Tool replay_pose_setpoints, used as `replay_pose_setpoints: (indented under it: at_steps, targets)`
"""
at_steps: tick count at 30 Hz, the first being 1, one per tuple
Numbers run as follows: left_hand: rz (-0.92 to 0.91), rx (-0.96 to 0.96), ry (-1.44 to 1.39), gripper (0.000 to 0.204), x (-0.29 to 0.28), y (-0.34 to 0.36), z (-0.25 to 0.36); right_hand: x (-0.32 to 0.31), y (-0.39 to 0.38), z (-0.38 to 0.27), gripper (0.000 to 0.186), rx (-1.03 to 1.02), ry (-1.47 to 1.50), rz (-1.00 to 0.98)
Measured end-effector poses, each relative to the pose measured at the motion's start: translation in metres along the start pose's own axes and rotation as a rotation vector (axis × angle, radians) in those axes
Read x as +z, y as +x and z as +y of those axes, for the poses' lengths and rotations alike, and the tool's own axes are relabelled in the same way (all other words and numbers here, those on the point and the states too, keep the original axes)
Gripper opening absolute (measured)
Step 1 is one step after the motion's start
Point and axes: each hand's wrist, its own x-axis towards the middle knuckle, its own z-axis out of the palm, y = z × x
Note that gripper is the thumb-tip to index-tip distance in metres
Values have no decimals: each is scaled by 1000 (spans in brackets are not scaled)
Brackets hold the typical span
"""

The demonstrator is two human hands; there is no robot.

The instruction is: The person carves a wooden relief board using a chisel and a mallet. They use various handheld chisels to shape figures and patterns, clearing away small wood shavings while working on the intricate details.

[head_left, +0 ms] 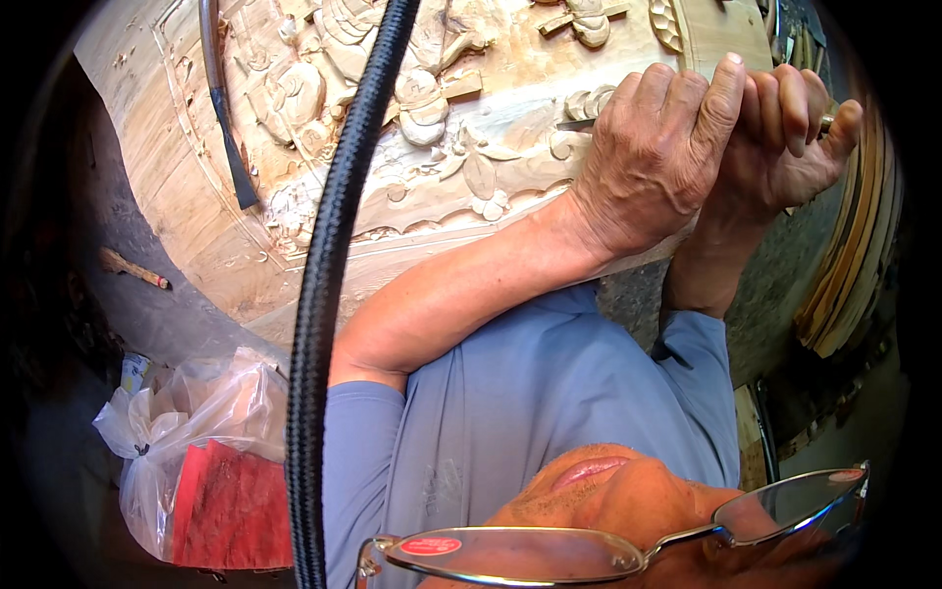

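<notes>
My left hand is closed, knuckles up, around the shaft of a carving chisel, low over a carved wooden panel. The thin metal blade of the chisel sticks out left of my fist, by the raised scrollwork near the panel's lower border. Right beside it, my right hand curls around the handle end, a bit of which shows between finger and thumb. Most of the chisel is hidden by both hands. Figures, leaves and scrolls in relief cover the panel, with shavings among them.
A second chisel with a flat dark blade lies on the panel's left part. A black braided cord crosses in front. At lower left are a clear plastic bag, a red item and a stick. Curved wooden boards stand stacked at right.
</notes>
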Motion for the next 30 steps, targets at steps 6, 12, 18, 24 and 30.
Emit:
replay_pose_setpoints:
  at_steps: [6,12,18,24,30]
  targets:
    - [-14,-9,9,60,0,1,1,-10,1,0,50,5,47,-38]
    - [-5,-13,7,60,-2,1,2,-8,0,5,50,-23,31,-12]
    - [155,95,-35,61,-4,4,6,25,22,-9,33,81,49,-98]
    - [187,37,-21,67,2,9,-1,-37,59,14,57,-124,399,-424]
    - [135,-27,75,68,-4,3,-11,51,70,17,60,51,-263,48]
